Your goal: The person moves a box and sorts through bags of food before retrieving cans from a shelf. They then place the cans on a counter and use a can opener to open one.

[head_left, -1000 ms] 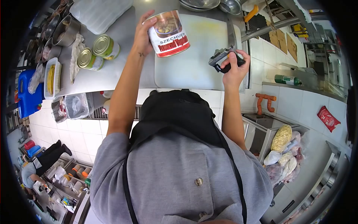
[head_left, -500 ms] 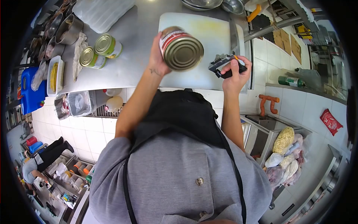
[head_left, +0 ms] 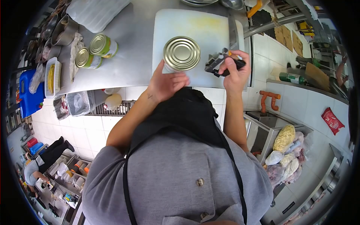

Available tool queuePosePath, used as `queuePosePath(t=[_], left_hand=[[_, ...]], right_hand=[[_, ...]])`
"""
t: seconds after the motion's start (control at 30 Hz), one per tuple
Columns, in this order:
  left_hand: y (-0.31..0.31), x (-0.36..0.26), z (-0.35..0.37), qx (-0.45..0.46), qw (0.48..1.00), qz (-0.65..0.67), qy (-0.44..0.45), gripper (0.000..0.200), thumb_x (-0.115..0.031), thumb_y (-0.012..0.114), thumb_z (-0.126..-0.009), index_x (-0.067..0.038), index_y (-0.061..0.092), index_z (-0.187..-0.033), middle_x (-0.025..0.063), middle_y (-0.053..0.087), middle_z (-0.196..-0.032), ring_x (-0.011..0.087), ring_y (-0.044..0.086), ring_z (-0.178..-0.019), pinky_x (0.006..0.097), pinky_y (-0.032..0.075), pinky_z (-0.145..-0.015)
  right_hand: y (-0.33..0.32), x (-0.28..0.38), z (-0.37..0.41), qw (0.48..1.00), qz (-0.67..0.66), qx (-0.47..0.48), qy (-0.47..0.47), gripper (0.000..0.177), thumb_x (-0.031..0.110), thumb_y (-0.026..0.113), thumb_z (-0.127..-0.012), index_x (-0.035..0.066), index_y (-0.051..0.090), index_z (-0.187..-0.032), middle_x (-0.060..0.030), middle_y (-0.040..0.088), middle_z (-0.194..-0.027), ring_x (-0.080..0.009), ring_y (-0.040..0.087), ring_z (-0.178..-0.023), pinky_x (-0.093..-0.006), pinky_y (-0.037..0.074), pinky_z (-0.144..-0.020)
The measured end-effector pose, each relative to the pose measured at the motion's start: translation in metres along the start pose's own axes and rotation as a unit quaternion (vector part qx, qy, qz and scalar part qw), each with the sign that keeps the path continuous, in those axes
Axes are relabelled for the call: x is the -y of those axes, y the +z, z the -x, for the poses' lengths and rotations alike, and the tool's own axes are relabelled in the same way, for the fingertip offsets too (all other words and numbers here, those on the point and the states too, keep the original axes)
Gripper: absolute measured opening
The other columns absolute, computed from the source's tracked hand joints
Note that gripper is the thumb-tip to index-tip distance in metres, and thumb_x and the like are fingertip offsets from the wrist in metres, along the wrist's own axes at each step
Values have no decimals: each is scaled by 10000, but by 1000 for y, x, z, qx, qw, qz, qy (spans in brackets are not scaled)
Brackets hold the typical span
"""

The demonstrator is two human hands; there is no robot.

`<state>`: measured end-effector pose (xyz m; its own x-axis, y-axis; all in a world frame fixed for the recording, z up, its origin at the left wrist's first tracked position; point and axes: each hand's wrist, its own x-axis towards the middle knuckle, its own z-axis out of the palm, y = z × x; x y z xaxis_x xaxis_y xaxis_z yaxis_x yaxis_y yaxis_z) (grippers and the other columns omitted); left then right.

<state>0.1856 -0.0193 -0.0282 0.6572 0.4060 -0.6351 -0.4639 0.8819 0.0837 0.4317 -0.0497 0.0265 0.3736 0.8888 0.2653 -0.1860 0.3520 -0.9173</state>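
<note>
A large tin can [head_left: 182, 53] stands upright on the white cutting board [head_left: 212, 32], its ridged metal lid facing up. My left hand [head_left: 167, 83] is right by its near left side, open, thumb raised at the can's edge and fingers stretched out below it. In my right hand [head_left: 235, 71] is a can opener [head_left: 221, 63] with black handles and a metal head, held over the board to the right of the can. My fingers are wrapped round its handles.
Two smaller green-labelled cans [head_left: 99, 45] [head_left: 85, 59] are on the steel counter [head_left: 131, 48] at the left, beside a crumpled cloth [head_left: 76, 50]. A translucent plastic container [head_left: 95, 13] lies behind them. Metal bowls [head_left: 232, 3] sit at the back. Another person [head_left: 39, 165] is far off at lower left.
The large can has gone from tilted in my left hand to upright on the board. My left hand has let go and drawn back toward me; the can opener has shifted slightly left.
</note>
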Motion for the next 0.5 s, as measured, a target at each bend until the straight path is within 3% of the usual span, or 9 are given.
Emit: queuePosePath(t=[0.07,0.1,0.13,0.17,0.2,0.27,0.3,0.37,0.5], left_hand=[[-22,-12,7,44,997,-61,-34,562,-481,498,-990,32,546,-1214,160,635,-1074,263,667,-863,336,589,-742],[-25,-21,9,-35,958,-258,121,491,-393,575,-960,38,550,-1193,137,634,-1033,241,643,-882,331,554,-727],[-21,-26,12,-112,853,-435,265,437,-306,653,-929,44,554,-1172,114,633,-992,218,620,-901,326,518,-713],[-15,-29,12,-90,771,-500,384,610,-185,766,-826,23,474,-1319,128,604,-1094,238,587,-1033,352,487,-874],[-8,-41,11,-50,707,-570,415,934,-137,842,-730,-35,309,-1490,169,533,-1308,290,528,-1210,385,401,-1047],[18,-57,10,54,610,-643,459,1183,-126,907,-625,-102,188,-1565,170,407,-1481,305,419,-1359,407,318,-1141],[27,-61,6,51,616,-638,460,1183,-126,907,-625,-102,188,-1565,170,407,-1481,305,419,-1359,407,318,-1141],[41,-64,-2,143,594,-669,423,1284,-128,936,-562,-119,150,-1577,155,398,-1509,300,389,-1396,404,291,-1167],[34,-62,-11,126,619,-651,421,1238,-129,935,-539,-75,225,-1551,142,459,-1461,287,438,-1359,400,329,-1145]], right_hand=[[1,0,0,999,11,22,30,316,1,731,-848,-9,524,-1087,-25,510,-673,-103,519,-501,-240,425,-456],[4,-1,0,999,13,21,30,316,1,731,-848,-9,524,-1087,-25,510,-673,-103,519,-501,-240,425,-456],[6,-1,2,999,13,17,28,312,0,731,-849,-3,520,-1079,-27,516,-677,-102,521,-498,-242,425,-454],[9,-1,6,999,15,16,29,308,-1,732,-850,4,516,-1071,-29,522,-681,-102,522,-495,-243,426,-452],[11,-4,9,999,23,9,22,309,6,742,-850,17,508,-1051,-41,544,-700,-102,531,-496,-243,425,-444],[15,-7,13,998,53,7,15,317,7,748,-847,20,505,-1050,-44,550,-708,-103,540,-501,-239,428,-444],[17,-9,16,997,77,-2,3,326,8,754,-844,24,502,-1049,-47,557,-716,-103,549,-507,-236,431,-445],[19,-12,22,995,96,-3,-8,317,10,760,-841,23,508,-1032,-55,562,-725,-103,559,-513,-234,438,-449],[17,-16,25,975,196,1,-105,266,2,787,-812,23,542,-914,-72,567,-714,-112,566,-531,-236,441,-470]])
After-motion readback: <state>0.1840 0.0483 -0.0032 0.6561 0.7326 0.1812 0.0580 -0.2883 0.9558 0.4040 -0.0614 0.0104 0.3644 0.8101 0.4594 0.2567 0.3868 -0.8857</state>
